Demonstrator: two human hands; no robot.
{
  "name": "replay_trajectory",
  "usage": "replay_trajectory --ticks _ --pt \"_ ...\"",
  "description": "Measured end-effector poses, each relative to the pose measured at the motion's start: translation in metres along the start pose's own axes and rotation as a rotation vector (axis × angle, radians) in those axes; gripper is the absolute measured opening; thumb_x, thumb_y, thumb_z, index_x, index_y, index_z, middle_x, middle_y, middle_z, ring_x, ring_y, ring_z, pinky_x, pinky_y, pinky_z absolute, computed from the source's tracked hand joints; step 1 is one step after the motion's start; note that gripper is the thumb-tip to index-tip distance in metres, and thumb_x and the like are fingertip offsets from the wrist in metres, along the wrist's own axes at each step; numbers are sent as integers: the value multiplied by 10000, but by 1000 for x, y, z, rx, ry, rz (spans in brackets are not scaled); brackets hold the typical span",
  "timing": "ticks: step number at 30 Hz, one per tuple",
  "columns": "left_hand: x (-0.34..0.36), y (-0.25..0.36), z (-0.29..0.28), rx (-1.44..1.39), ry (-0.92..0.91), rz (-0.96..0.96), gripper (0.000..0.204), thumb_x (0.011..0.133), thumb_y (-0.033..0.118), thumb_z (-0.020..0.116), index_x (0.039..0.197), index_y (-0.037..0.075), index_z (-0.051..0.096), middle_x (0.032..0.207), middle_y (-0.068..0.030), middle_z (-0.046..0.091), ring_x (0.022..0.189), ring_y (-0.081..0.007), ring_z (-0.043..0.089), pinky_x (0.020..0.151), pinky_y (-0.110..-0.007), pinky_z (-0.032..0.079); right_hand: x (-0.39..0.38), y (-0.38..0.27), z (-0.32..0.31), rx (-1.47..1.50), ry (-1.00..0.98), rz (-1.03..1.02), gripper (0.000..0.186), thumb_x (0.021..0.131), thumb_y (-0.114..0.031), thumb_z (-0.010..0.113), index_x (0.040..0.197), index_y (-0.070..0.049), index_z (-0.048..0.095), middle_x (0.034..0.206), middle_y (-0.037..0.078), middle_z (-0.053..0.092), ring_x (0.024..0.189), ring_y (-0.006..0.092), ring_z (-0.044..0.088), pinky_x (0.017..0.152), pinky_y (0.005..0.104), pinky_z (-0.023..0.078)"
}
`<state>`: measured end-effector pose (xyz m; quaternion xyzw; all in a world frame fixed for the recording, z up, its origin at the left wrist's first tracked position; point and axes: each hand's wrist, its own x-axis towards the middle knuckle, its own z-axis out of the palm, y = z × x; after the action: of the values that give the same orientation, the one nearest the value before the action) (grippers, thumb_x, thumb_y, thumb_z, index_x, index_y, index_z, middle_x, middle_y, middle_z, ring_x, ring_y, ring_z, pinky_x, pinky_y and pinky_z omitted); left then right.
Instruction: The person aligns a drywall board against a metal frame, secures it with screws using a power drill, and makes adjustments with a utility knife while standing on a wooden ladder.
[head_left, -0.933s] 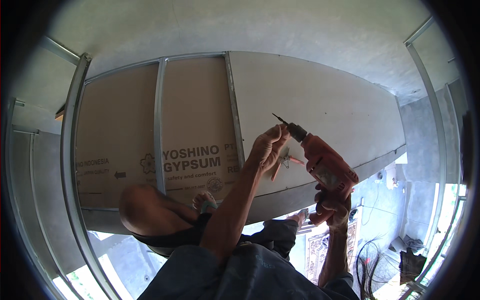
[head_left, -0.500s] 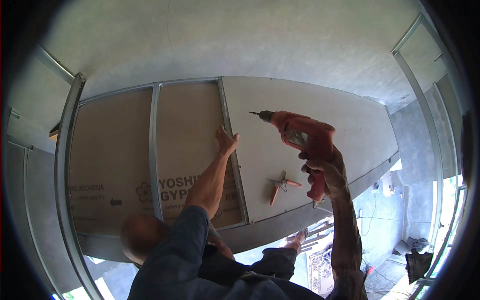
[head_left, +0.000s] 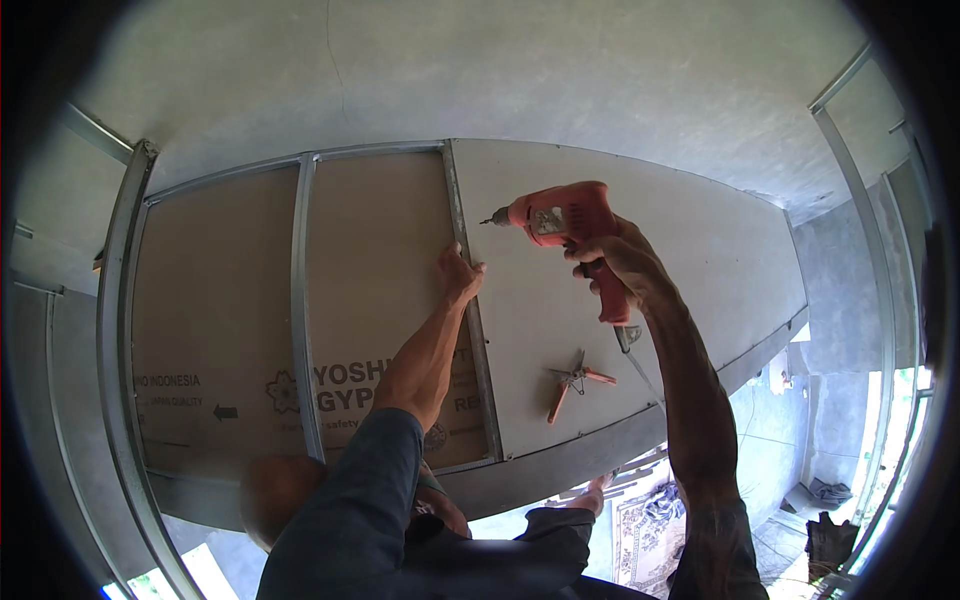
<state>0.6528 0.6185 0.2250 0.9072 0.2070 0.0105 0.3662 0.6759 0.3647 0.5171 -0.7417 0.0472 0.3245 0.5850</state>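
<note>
My right hand [head_left: 618, 262] is wrapped round the grip of a red electric drill [head_left: 565, 213]. Its thin bit points left toward a metal stud [head_left: 486, 385], with a gap between the tip and the stud. Just below the bit, my left hand [head_left: 461, 273] grips that stud's edge, the thumb over the light board [head_left: 690, 290] and the other fingers partly hidden. A pair of pliers [head_left: 577, 378] with orange handles lies spread on the light board, below the drill. The drill's cord [head_left: 645, 375] hangs behind my right forearm.
A brown printed gypsum board [head_left: 215, 300] lies behind the studs on the left. Another person's head [head_left: 283, 495] is close beside my left arm. A tall metal upright [head_left: 118, 300] stands at the far left. Below lie a patterned rug [head_left: 640, 535] and a floor.
My right hand has brought the drill up and left, closer to the stud. My left hand has shifted slightly and now closes on the stud's edge. The view has tilted a little.
</note>
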Motion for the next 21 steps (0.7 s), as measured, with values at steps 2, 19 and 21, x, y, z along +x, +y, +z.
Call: replay_trajectory --ticks 2,19,21 --pt "-4 1 -1 10 48 12 652 771 179 838 1272 -116 543 1261 -290 604 1202 -414 590 1037 -450 484 15 -2 3 -9 -28 -6 430 754 -32 653 1173 -42 559 900 68 642 695 146 630 534 318 493" --pt "-6 7 -2 1 90 -17 698 791 165 820 1342 -99 482 1326 -281 562 1292 -409 522 1100 -465 428 63 9 10 -55 -130 20 486 729 -23 687 1195 -49 554 937 66 600 695 152 625 560 326 506" --pt "-5 8 -4 -31 52 -31 707 792 166 820 1351 -97 476 1335 -281 556 1294 -413 518 1102 -468 426 63 9 9 -44 -140 -3 478 727 -26 686 1186 -49 554 935 64 594 691 152 622 561 326 505"
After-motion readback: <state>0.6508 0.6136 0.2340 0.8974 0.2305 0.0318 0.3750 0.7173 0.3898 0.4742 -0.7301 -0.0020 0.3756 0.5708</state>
